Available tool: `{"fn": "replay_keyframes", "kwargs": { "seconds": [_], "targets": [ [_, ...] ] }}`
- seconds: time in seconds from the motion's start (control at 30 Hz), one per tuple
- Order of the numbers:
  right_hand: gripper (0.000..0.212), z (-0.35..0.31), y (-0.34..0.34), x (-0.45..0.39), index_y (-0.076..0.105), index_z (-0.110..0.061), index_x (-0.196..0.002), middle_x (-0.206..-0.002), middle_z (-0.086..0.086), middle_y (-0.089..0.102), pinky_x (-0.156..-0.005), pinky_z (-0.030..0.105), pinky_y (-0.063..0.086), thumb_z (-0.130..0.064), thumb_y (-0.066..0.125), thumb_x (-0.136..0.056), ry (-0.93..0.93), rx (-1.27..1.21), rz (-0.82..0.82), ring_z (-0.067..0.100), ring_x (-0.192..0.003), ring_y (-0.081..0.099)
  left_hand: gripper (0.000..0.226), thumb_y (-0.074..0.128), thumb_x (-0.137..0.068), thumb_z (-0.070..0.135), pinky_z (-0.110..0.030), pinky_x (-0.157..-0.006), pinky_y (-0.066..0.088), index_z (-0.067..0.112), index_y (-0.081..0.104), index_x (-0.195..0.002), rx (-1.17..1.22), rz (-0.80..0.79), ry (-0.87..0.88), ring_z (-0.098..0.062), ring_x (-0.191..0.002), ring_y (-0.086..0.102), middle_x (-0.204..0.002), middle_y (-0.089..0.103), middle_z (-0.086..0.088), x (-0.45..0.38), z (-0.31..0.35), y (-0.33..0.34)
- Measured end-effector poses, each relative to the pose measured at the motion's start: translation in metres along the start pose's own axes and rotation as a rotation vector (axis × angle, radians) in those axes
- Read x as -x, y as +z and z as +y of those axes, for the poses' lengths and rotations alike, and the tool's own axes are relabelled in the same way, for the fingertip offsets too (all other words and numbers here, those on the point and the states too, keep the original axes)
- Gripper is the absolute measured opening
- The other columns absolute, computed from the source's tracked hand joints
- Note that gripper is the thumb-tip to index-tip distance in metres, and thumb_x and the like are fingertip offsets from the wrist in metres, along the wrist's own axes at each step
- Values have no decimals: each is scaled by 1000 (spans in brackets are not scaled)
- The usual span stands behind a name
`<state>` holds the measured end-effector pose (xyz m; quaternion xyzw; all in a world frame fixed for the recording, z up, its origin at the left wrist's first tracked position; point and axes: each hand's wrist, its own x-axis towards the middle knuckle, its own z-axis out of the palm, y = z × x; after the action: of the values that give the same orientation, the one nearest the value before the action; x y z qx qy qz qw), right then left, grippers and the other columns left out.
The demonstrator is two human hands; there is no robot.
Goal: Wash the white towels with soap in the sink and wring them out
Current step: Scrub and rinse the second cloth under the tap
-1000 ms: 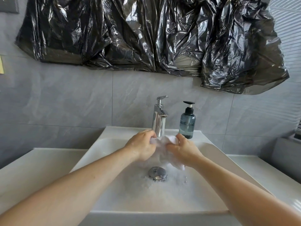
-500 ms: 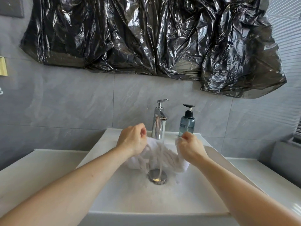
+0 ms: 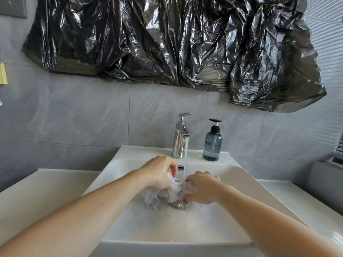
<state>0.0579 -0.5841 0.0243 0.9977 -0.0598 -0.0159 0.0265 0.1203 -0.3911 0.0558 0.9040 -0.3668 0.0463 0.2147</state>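
Observation:
A wet white towel (image 3: 171,192) is bunched low in the white sink (image 3: 167,227), just over the metal drain (image 3: 179,204). My left hand (image 3: 159,173) grips the towel's left part. My right hand (image 3: 202,188) grips its right part, fingers curled into the cloth. Water runs from the chrome faucet (image 3: 181,140) and falls between my hands onto the towel. A blue-grey soap pump bottle (image 3: 212,142) stands on the sink's back ledge, right of the faucet. Much of the towel is hidden under my hands.
Crumpled black plastic sheeting (image 3: 167,39) hangs on the grey tiled wall above the sink. White countertop (image 3: 37,188) runs to both sides of the basin. Soapy water lies on the sink bottom.
Both hands have dropped lower into the basin and come closer together, bunching the towel over the drain. Half a second ago they held it spread higher under the stream.

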Motion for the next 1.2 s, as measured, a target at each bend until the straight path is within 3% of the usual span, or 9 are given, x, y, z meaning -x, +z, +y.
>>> {"fn": "replay_keyframes", "kwargs": {
  "seconds": [0.1,0.23,0.37,0.53,0.7,0.77,0.87,1.0,1.2],
  "targets": [
    [24,-1,-7,4,56,-30,-97,-113,-1,63,-93,42,40,-53,53,-93,6,-115,136,27,-111,52,32,51,-72,-1,-33,-56,37,30,46,-78,70,283,125,-21,-69,51,-69,53,9,3,4,-6],
    [24,16,-22,1,61,-15,-74,-72,0,60,-66,35,44,-33,62,-90,92,-803,341,21,-72,55,32,58,-76,3,-36,-57,33,29,44,-89,98,560,105,-27,-66,52,-66,53,10,-4,0,-15],
    [22,22,-28,3,60,-11,-72,-60,-6,55,-55,28,41,-24,70,-86,115,-955,569,15,-61,50,19,61,-79,20,-34,-63,42,32,53,-91,21,397,-7,-24,-77,62,-71,64,8,-7,-5,-14],
    [10,20,-19,0,60,-18,-76,-72,-1,68,-60,31,49,-12,65,-81,88,-806,566,19,-67,60,33,59,-84,16,-30,-77,43,30,54,-113,85,137,-29,-19,-95,61,-98,70,9,-3,-7,-7],
    [35,16,-24,-1,34,-20,-63,-58,-7,32,-47,24,25,-4,62,-77,46,-824,703,15,-56,28,48,53,-82,-1,-27,-73,32,24,52,-124,85,165,26,-22,-94,51,-119,60,5,-1,2,-9],
    [34,15,-23,-2,38,-21,-65,-61,-8,36,-48,23,26,-7,67,-77,57,-781,650,15,-58,32,49,55,-81,-2,-28,-73,33,25,53,-122,86,183,36,-20,-95,51,-128,58,3,-2,1,-12],
    [22,17,-16,3,57,-27,-90,-91,-6,58,-65,24,47,-23,76,-79,65,-584,247,13,-77,52,55,71,-79,16,-29,-78,46,34,50,-127,160,-16,-66,-18,-100,58,-139,54,7,-1,-4,-12],
    [62,19,-13,11,51,-40,-131,-135,-2,51,-97,38,47,-64,69,-77,146,-292,-157,22,-117,52,91,87,-64,47,-40,-105,49,43,41,-143,-58,-342,-177,-16,-124,44,-139,39,12,6,-5,-5],
    [40,11,-11,8,59,-18,-127,-122,7,63,-87,33,50,-39,59,-94,197,-380,-20,23,-103,59,62,66,-84,24,-37,-90,56,37,41,-140,-135,-430,-178,-25,-114,62,-130,61,3,5,-6,7]
  ]
}}
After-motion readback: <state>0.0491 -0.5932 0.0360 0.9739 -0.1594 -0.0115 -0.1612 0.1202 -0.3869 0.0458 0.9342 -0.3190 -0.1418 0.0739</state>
